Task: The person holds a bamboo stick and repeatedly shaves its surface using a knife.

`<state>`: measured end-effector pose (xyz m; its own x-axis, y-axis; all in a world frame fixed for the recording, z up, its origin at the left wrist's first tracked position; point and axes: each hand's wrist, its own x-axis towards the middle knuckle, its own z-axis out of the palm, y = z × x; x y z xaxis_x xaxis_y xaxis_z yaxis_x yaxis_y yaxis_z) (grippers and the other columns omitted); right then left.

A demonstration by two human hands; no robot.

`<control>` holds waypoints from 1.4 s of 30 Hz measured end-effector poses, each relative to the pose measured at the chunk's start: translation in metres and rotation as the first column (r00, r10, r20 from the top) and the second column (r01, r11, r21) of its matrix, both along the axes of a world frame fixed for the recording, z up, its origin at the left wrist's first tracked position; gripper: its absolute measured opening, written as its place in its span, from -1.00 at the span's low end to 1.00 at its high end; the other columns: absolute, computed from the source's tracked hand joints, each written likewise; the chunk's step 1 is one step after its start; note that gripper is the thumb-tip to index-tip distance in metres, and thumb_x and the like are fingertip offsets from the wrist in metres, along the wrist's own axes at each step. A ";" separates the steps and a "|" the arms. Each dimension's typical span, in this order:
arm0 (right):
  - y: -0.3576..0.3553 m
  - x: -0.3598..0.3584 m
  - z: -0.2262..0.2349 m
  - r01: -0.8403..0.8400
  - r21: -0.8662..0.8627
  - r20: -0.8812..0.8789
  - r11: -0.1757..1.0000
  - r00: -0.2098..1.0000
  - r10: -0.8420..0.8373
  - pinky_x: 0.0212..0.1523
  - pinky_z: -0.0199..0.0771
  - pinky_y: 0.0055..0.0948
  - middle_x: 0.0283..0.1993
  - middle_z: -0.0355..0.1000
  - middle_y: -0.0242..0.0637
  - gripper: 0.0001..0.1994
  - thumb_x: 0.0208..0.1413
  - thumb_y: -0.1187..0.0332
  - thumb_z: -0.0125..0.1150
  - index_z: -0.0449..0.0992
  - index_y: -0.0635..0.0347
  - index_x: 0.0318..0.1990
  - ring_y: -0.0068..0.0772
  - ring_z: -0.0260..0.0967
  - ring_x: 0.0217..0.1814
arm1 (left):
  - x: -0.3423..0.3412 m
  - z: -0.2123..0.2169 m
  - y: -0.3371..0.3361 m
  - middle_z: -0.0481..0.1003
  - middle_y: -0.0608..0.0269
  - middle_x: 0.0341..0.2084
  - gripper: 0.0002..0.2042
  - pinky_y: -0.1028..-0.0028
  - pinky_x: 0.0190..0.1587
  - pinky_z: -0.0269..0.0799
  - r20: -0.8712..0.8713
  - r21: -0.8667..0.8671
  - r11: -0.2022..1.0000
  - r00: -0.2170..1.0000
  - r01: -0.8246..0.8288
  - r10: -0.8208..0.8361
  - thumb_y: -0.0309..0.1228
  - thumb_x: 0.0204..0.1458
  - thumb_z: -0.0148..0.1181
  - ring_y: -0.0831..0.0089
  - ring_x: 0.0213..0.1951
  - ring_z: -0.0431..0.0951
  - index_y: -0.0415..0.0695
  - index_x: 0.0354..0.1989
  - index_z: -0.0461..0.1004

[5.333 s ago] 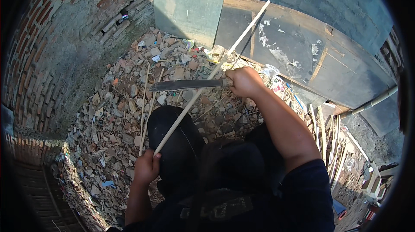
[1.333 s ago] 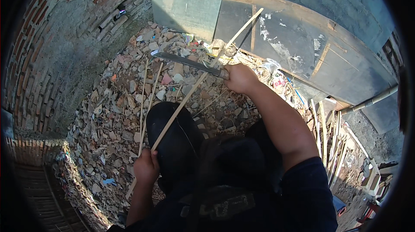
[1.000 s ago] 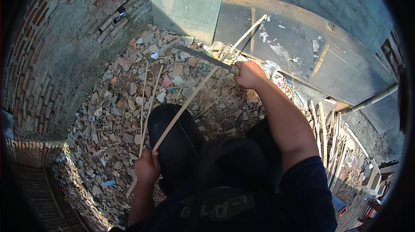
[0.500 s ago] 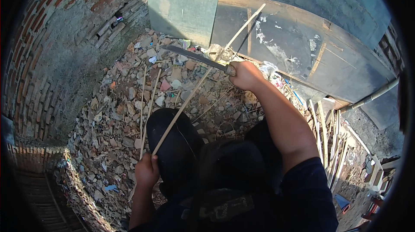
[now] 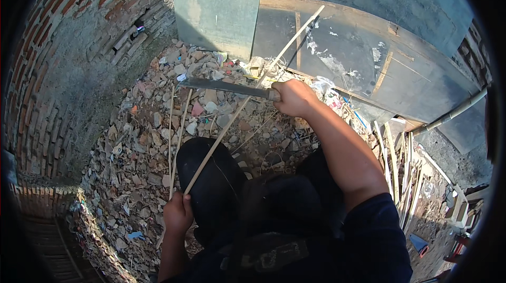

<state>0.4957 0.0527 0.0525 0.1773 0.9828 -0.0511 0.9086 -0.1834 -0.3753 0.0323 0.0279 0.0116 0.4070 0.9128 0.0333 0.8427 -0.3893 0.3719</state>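
Bamboo stick (image 5: 240, 106) held in both hands' work zone, blade laid across it.
Left hand (image 5: 178, 213) clamped on stick's lower end near dark-trousered knee (image 5: 211, 177); stick runs diag up-right to grey panel (image 5: 369, 56). Right hand (image 5: 294, 97) fist-closed on handle of long knife (image 5: 226, 87), blade pointing left, crossing stick approx mid-upper section; contact w/ stick can't tell. Rubble floor (image 5: 132, 146) below, brick wall (image 5: 47, 72) left, more cut sticks (image 5: 176, 125) lying on rubble, split strips (image 5: 400, 167) at right.
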 end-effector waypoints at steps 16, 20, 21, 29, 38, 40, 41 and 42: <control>-0.005 0.014 0.017 0.044 0.030 0.049 0.999 0.998 -0.045 0.03 0.54 -0.01 -0.16 0.59 0.03 -0.69 -0.04 0.28 0.26 0.57 0.13 -0.10 0.14 0.53 -0.05 | -0.013 0.005 0.011 0.41 -0.14 -0.67 -0.70 0.03 -0.46 0.34 0.098 -0.063 0.996 0.994 0.056 -0.049 -0.27 0.32 0.02 -0.21 -0.51 0.50 -0.22 -0.42 0.37; -0.006 0.053 -0.010 0.227 0.031 -0.059 0.973 0.972 -0.225 0.06 0.53 -0.03 -0.10 0.58 0.04 -0.65 -0.03 0.28 0.24 0.58 0.12 -0.04 0.12 0.53 -0.01 | -0.031 0.021 0.019 0.43 -0.11 -0.66 -0.68 0.10 -0.46 0.36 0.142 -0.123 0.985 0.985 0.119 -0.101 -0.25 0.32 0.03 -0.15 -0.54 0.51 -0.23 -0.42 0.42; -0.005 0.072 -0.021 0.333 0.067 -0.114 0.940 0.939 -0.325 0.09 0.51 -0.05 -0.10 0.58 0.05 -0.64 -0.02 0.28 0.24 0.58 0.11 -0.02 0.10 0.53 0.02 | -0.034 0.028 0.018 0.43 -0.10 -0.66 -0.67 0.11 -0.46 0.36 0.132 -0.123 0.986 0.987 0.113 -0.096 -0.25 0.32 0.02 -0.12 -0.55 0.51 -0.23 -0.44 0.41; 0.000 0.039 -0.002 0.105 0.107 0.049 0.989 0.993 -0.110 -0.05 0.50 0.02 -0.23 0.57 0.05 -0.76 -0.04 0.28 0.23 0.56 0.11 -0.20 0.19 0.52 -0.14 | -0.064 0.030 0.012 0.35 0.04 -0.73 -0.64 0.26 -0.52 0.28 0.172 -0.175 0.981 0.983 0.088 -0.058 -0.26 0.33 0.00 0.18 -0.66 0.40 -0.23 -0.49 0.35; -0.019 0.116 -0.049 0.687 0.112 -0.289 0.718 0.714 -0.638 0.11 0.49 -0.12 -0.09 0.60 0.03 -0.60 0.02 0.21 0.22 0.58 0.16 0.01 0.06 0.54 0.02 | -0.096 0.018 0.010 0.31 0.19 -0.71 -0.61 0.32 -0.48 0.28 0.188 -0.427 0.900 0.982 0.089 -0.007 -0.20 0.37 -0.02 0.45 -0.61 0.29 -0.24 -0.44 0.39; -0.022 0.109 -0.039 0.735 0.117 -0.396 0.668 0.652 -0.647 0.12 0.48 -0.16 -0.08 0.61 0.01 -0.60 0.03 0.21 0.22 0.58 0.20 0.01 0.03 0.55 0.02 | -0.080 0.023 0.001 0.33 0.25 -0.67 -0.59 0.34 -0.44 0.30 0.219 -0.464 0.883 0.975 0.072 0.035 -0.16 0.38 -0.02 0.50 -0.55 0.32 -0.25 -0.41 0.42; -0.022 0.106 -0.034 0.704 0.110 -0.441 0.702 0.667 -0.600 0.11 0.48 -0.17 -0.08 0.61 0.01 -0.60 0.03 0.23 0.22 0.58 0.19 0.02 0.01 0.55 0.01 | -0.077 0.020 0.001 0.33 0.33 -0.66 -0.56 0.38 -0.44 0.27 0.246 -0.488 0.869 0.968 0.081 0.048 -0.10 0.39 -0.06 0.53 -0.55 0.30 -0.21 -0.44 0.40; -0.022 0.097 -0.023 0.672 0.105 -0.486 0.733 0.678 -0.551 0.10 0.48 -0.19 -0.08 0.61 0.00 -0.60 0.02 0.24 0.22 0.58 0.18 0.03 0.00 0.55 0.00 | -0.072 0.018 -0.001 0.33 0.40 -0.64 -0.53 0.42 -0.45 0.24 0.272 -0.511 0.855 0.960 0.089 0.063 -0.05 0.40 -0.10 0.57 -0.54 0.29 -0.16 -0.47 0.38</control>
